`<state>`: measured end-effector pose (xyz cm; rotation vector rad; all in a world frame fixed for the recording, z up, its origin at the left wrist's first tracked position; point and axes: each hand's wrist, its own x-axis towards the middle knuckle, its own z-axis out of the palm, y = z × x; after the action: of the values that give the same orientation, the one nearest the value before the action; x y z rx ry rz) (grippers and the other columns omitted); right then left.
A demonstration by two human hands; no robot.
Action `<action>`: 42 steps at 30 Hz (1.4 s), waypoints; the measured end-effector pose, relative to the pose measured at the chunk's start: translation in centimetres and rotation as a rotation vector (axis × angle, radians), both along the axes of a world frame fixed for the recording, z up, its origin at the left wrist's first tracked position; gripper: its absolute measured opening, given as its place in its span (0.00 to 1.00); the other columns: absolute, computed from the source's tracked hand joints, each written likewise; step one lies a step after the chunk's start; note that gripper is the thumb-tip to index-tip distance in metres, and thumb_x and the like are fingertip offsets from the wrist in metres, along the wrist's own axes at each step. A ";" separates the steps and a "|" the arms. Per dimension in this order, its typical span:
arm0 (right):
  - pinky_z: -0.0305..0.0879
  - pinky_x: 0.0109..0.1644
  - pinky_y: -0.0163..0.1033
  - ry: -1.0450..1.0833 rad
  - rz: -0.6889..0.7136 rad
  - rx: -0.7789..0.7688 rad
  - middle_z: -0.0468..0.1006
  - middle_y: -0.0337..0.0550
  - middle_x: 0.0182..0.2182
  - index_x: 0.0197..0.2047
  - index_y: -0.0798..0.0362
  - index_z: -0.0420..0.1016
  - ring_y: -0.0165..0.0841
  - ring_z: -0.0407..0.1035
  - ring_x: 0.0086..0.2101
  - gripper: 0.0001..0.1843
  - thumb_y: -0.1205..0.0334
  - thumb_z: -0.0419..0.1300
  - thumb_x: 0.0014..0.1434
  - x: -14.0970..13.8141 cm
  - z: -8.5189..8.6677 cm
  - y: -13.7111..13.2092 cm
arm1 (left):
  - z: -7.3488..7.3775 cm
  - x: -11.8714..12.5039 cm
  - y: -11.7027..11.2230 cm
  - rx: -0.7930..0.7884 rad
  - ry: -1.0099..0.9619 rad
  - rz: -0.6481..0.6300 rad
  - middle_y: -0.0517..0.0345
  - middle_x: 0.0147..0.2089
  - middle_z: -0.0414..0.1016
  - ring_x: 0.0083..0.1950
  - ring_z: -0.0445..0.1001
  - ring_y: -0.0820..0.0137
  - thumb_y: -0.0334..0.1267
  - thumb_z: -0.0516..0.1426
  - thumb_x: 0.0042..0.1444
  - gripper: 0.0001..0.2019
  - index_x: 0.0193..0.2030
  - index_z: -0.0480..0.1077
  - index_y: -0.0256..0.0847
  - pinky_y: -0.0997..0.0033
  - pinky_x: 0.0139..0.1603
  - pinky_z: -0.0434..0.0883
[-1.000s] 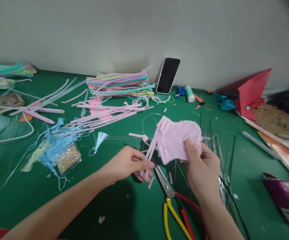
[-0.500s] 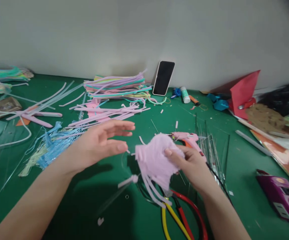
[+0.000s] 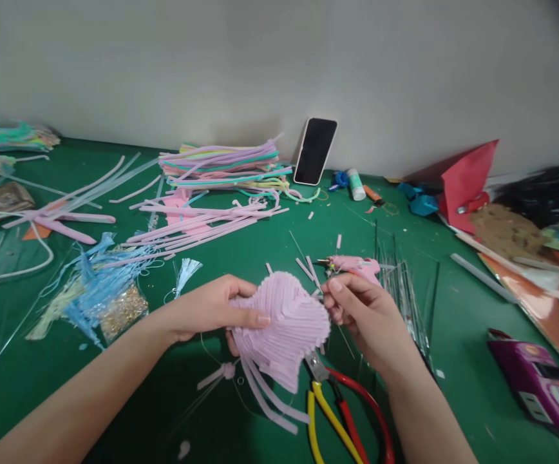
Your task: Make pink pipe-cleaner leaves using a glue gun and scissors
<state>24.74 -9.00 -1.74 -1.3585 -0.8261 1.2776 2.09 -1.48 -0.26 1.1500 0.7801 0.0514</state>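
Green tabletop (image 3: 463, 328): its far edge runs along the grey wall, with craft materials spread over it.
Multicoloured stem bundle (image 3: 221, 161): lying at the far edge, left of the phone.
Lilac ribbed piece (image 3: 284, 322): held above the tabletop, between both hands, nearer the near edge than the far one; loose strands hang from its lower left side.
Left hand (image 3: 212, 309): grip closed on the piece's left side, thumb on top.
Right hand (image 3: 366, 316): grip nearly closed, fingertips at the piece's right side (whether they have hold of anything, I cannot tell).
Shears (image 3: 328, 407): yellow and red handles toward the near edge, blades partly hidden below the piece.
Purple box (image 3: 535, 386): toward the near right corner.
Phone (image 3: 316, 151): leaning on the wall at the far edge.
Pink glue gun (image 3: 351, 263): just beyond the right hand, partly covered.
Small ring (image 3: 240, 381): near the dangling strands.
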 end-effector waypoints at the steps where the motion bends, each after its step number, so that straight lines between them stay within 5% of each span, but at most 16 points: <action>1: 0.59 0.20 0.30 0.013 -0.020 -0.001 0.73 0.37 0.20 0.27 0.53 0.76 0.24 0.61 0.18 0.15 0.49 0.69 0.46 0.1 0.2 0.0 | 0.0 0.0 0.0 0.001 0.003 0.000 0.60 0.29 0.78 0.23 0.74 0.72 0.47 0.65 0.48 0.14 0.36 0.76 0.39 0.75 0.22 0.71; 8: 0.66 0.22 0.30 0.004 -0.072 0.067 0.76 0.36 0.20 0.31 0.53 0.78 0.24 0.66 0.18 0.12 0.54 0.70 0.46 0.2 0.3 0.0 | -0.4 -0.3 0.3 0.094 0.028 0.003 0.58 0.34 0.80 0.32 0.77 0.70 0.46 0.65 0.47 0.13 0.36 0.78 0.40 0.76 0.31 0.73; 11: 0.75 0.33 0.39 -0.012 -0.068 0.087 0.82 0.42 0.33 0.44 0.49 0.76 0.31 0.76 0.29 0.18 0.57 0.69 0.48 0.4 -0.1 -0.2 | -0.4 -0.4 0.4 0.090 0.032 0.014 0.57 0.36 0.80 0.32 0.77 0.70 0.46 0.65 0.48 0.14 0.38 0.78 0.40 0.76 0.31 0.74; 14: 0.74 0.47 0.46 -0.004 0.002 0.118 0.77 0.45 0.50 0.50 0.46 0.72 0.38 0.75 0.44 0.22 0.59 0.67 0.52 0.3 -0.4 -0.5 | -0.3 -0.4 0.4 0.060 0.027 0.027 0.57 0.35 0.80 0.31 0.77 0.70 0.46 0.65 0.47 0.14 0.37 0.78 0.39 0.76 0.29 0.74; 18: 0.69 0.53 0.45 -0.084 0.155 0.153 0.74 0.45 0.54 0.51 0.45 0.73 0.37 0.73 0.49 0.17 0.56 0.62 0.58 -0.6 0.0 -0.7 | -0.3 -0.2 0.3 0.005 0.006 0.052 0.56 0.35 0.79 0.30 0.76 0.70 0.46 0.65 0.47 0.16 0.40 0.76 0.39 0.76 0.25 0.73; 21: 0.73 0.44 0.44 -0.230 0.103 0.111 0.77 0.46 0.49 0.48 0.47 0.75 0.36 0.76 0.40 0.17 0.51 0.61 0.57 -0.9 0.5 -0.8 | -0.5 0.0 0.4 0.002 -0.006 0.113 0.55 0.35 0.79 0.29 0.76 0.70 0.46 0.64 0.49 0.18 0.45 0.75 0.39 0.75 0.25 0.74; 25: 0.71 0.35 0.45 -0.541 -0.151 0.035 0.81 0.47 0.35 0.40 0.50 0.77 0.39 0.75 0.31 0.20 0.44 0.60 0.55 0.9 1.0 -0.9 | -0.9 0.2 0.5 0.019 -0.018 0.314 0.55 0.35 0.78 0.31 0.76 0.70 0.46 0.63 0.51 0.19 0.47 0.74 0.38 0.73 0.29 0.77; 32: 0.62 0.42 0.53 -1.497 -0.190 -0.180 0.76 0.62 0.39 0.45 0.60 0.74 0.54 0.69 0.41 0.36 0.34 0.51 0.55 5.0 -1.7 -0.5 | -1.3 0.3 0.7 -0.033 0.024 0.487 0.57 0.32 0.77 0.29 0.75 0.71 0.44 0.63 0.52 0.18 0.48 0.72 0.38 0.71 0.31 0.78; 37: 0.63 0.43 0.52 -1.653 -0.150 -0.241 0.74 0.70 0.38 0.47 0.70 0.69 0.55 0.68 0.42 0.41 0.35 0.56 0.52 5.0 -4.0 0.0 | -1.4 0.2 0.8 -0.038 -0.011 0.497 0.56 0.35 0.79 0.32 0.76 0.74 0.41 0.63 0.53 0.17 0.48 0.72 0.38 0.78 0.33 0.77; 42: 0.62 0.46 0.51 -1.614 -0.144 -0.213 0.75 0.69 0.40 0.44 0.69 0.70 0.54 0.67 0.43 0.27 0.49 0.54 0.59 5.3 -4.4 0.5 | -1.4 0.1 0.9 -0.004 -0.028 0.519 0.54 0.44 0.79 0.39 0.78 0.69 0.34 0.68 0.44 0.24 0.50 0.71 0.39 0.77 0.36 0.77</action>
<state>30.07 -8.51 -6.09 -2.5114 -1.5637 -0.1315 2.14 -0.63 -1.62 0.9164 1.0357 0.4969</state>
